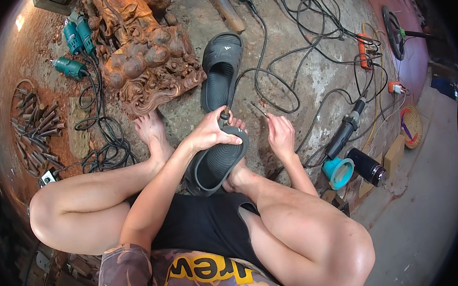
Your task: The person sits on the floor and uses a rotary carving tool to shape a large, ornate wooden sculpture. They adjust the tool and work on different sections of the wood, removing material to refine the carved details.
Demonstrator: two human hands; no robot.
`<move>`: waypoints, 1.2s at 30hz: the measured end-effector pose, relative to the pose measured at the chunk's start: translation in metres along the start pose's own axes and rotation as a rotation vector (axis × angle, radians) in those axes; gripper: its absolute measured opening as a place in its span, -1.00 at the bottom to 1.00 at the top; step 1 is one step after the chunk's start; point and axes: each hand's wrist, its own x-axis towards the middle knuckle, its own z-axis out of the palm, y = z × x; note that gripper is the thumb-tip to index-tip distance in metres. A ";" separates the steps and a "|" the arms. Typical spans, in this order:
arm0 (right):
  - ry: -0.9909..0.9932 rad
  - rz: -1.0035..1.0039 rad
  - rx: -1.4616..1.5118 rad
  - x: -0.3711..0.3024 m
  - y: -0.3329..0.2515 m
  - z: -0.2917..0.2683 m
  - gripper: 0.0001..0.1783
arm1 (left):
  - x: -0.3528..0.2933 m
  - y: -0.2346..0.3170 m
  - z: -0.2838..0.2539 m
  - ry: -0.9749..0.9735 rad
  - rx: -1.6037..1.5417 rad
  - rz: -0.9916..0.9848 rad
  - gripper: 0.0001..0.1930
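Observation:
My left hand (211, 132) is closed, its fingers round a small dark tool end (225, 113) with a round tip; most of the tool is hidden. The thumb lies over the toe of a dark grey slide sandal (217, 162) near my lap. My right hand (280, 134) pinches a thin metal rod (258, 109) that points up and left, apart from the left hand. A second grey slide sandal (221, 74) lies on the floor just beyond. My bare feet rest beside the sandals, one partly hidden by the nearer sandal.
A carved wooden piece (149, 63) stands at the far left. Green power tools (70, 68) and a pile of carving bits (39, 129) lie left of it. Black cables (307, 42) cross the floor to an orange power strip (365, 51). A black grinder (345, 129) and turquoise bowl (339, 172) lie right.

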 end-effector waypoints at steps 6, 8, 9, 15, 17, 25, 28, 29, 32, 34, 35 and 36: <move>-0.162 0.437 0.863 0.050 -0.040 0.012 -0.71 | 0.001 0.006 -0.002 -0.053 -0.028 -0.077 -0.28; -0.387 0.590 1.196 0.062 -0.057 0.015 -0.75 | 0.000 0.010 0.000 -0.028 -0.042 -0.031 -0.29; -0.428 0.693 1.123 0.067 -0.063 0.016 -0.76 | -0.001 0.011 0.001 0.006 -0.013 0.010 -0.29; -0.045 0.511 1.079 0.112 -0.063 0.001 -0.88 | -0.001 0.000 -0.001 -0.049 -0.092 -0.043 -0.30; 0.069 0.525 1.206 0.134 -0.032 -0.026 -0.86 | -0.003 -0.006 0.000 -0.046 -0.041 -0.043 -0.29; -0.031 0.748 0.833 0.142 0.063 -0.136 -0.79 | -0.002 -0.002 -0.004 -0.010 -0.108 -0.071 -0.34; -0.114 0.609 0.701 0.190 0.105 -0.219 -0.82 | -0.002 0.000 -0.005 0.028 -0.137 -0.111 -0.39; -0.136 0.582 0.601 0.213 0.117 -0.242 -0.84 | -0.002 0.000 -0.005 0.038 -0.176 -0.116 -0.40; -0.126 0.537 0.236 0.290 0.153 -0.274 -0.75 | 0.002 -0.001 -0.006 0.073 -0.172 -0.174 -0.43; 0.057 0.552 0.205 0.337 0.176 -0.265 -0.72 | 0.004 -0.001 -0.007 0.118 -0.165 -0.207 -0.41; 0.153 0.578 0.246 0.356 0.189 -0.254 -0.73 | 0.006 -0.001 -0.007 0.132 -0.153 -0.243 -0.41; 0.251 0.576 0.295 0.373 0.202 -0.240 -0.73 | 0.007 -0.002 -0.006 0.146 -0.131 -0.261 -0.41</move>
